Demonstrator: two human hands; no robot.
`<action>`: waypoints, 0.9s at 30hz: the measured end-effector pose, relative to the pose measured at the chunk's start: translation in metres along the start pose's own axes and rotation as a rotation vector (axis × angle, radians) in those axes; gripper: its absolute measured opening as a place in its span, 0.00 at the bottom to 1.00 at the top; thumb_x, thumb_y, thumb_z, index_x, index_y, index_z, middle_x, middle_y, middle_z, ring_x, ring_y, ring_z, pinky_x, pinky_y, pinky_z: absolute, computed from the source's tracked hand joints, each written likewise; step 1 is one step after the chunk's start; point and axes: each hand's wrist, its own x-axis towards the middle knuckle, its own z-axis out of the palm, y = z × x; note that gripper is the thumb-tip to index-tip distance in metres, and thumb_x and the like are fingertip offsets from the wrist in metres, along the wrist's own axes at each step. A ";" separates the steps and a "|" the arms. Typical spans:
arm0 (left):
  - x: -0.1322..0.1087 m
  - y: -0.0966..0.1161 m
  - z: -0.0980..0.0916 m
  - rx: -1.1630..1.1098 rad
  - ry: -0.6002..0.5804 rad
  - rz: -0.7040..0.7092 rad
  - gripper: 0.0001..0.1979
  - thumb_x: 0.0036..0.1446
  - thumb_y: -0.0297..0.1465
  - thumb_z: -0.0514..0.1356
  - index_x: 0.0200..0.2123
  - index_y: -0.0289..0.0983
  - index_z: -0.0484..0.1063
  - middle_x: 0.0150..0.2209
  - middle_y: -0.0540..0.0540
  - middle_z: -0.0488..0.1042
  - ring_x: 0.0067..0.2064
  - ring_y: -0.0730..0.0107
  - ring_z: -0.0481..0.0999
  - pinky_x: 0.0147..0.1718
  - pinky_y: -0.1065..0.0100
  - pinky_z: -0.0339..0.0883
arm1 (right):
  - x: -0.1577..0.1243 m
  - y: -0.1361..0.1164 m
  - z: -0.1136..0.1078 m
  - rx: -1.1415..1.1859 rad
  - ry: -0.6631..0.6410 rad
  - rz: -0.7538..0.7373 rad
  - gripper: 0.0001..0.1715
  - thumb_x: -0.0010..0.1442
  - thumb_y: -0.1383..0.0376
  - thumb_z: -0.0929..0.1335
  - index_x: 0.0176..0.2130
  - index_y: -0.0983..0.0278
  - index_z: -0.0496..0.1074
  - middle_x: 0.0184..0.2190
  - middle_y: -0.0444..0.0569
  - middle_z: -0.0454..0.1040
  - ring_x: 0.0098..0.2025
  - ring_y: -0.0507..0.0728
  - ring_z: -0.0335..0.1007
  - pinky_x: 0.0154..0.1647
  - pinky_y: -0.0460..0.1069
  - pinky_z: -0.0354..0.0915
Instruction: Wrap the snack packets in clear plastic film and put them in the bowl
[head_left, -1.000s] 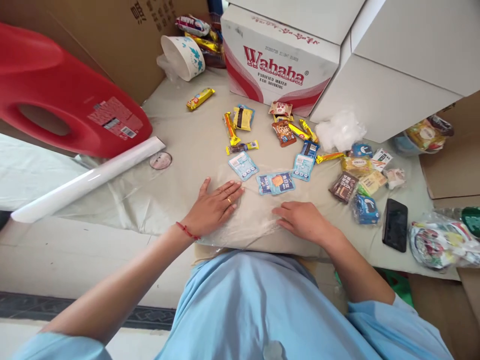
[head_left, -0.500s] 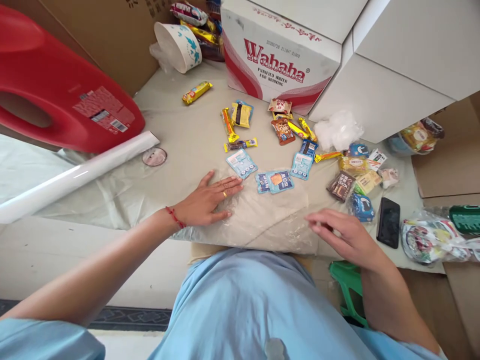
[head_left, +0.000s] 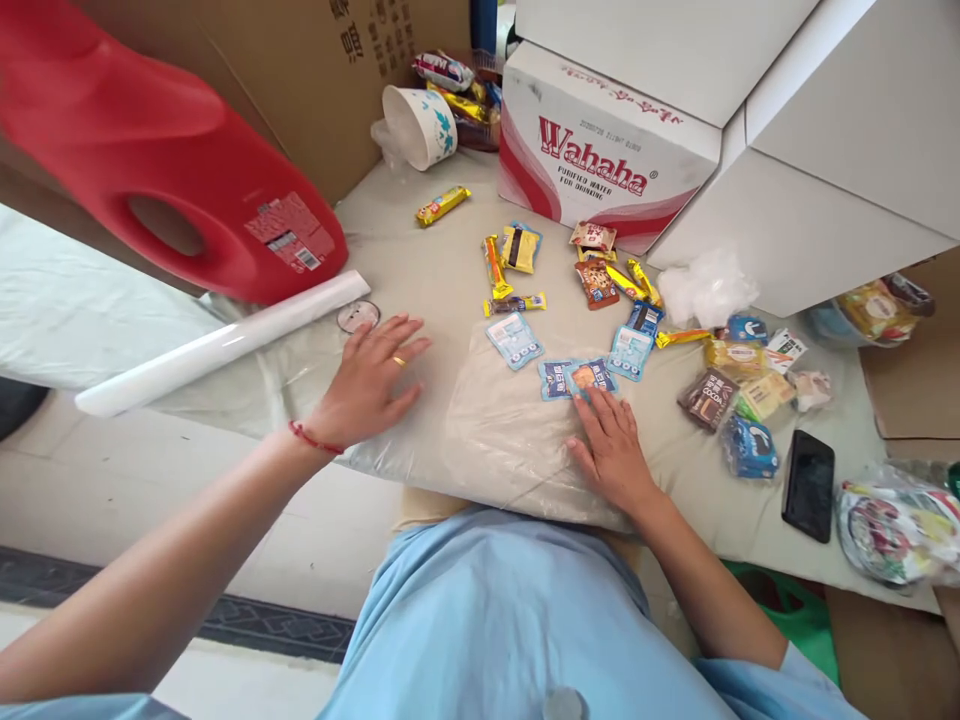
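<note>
Hands, two, bare, are recorded in the head view above a beige-covered table (head_left: 390, 250). Left hand (head_left: 375, 382): palm down, fingers spread, nothing grasped; the fingertips are placed just beside a round disc (head_left: 358, 317), and whether the table is touched cannot be told. Right hand (head_left: 611, 440): palm down, fingers loosely extended, nothing gripped; its fingertips are set at the lower edge of a blue packet (head_left: 594, 374), contact being uncertain. Clear plastic film (head_left: 499, 430): laid flat and wrinkled near the front edge of the table, between the two hands, its right part reached over by the right hand. Dark blue packet (head_left: 553, 381): partly overlapped by the blue packet, on its left. Pale blue packets, two: one (head_left: 514, 341) is laid to the upper left of this pair, one (head_left: 630, 352) to the upper right. Yellow bar (head_left: 442, 206): placed well apart, toward the back. Cocoa packet (head_left: 707, 399): grouped with other wrapped snacks at right. Black phone (head_left: 809, 487): laid near the front edge, at right. White roll (head_left: 225, 345): set at left, in front of a red jug (head_left: 225, 212). Wahaha carton (head_left: 600, 170): stood at the back.
</note>
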 end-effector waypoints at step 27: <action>-0.041 0.085 0.067 0.161 -0.146 0.031 0.31 0.72 0.46 0.47 0.74 0.48 0.55 0.75 0.37 0.55 0.74 0.40 0.59 0.68 0.26 0.32 | 0.107 0.084 -0.035 0.191 0.087 0.751 0.21 0.59 0.57 0.71 0.48 0.66 0.71 0.44 0.57 0.78 0.45 0.64 0.73 0.48 0.55 0.66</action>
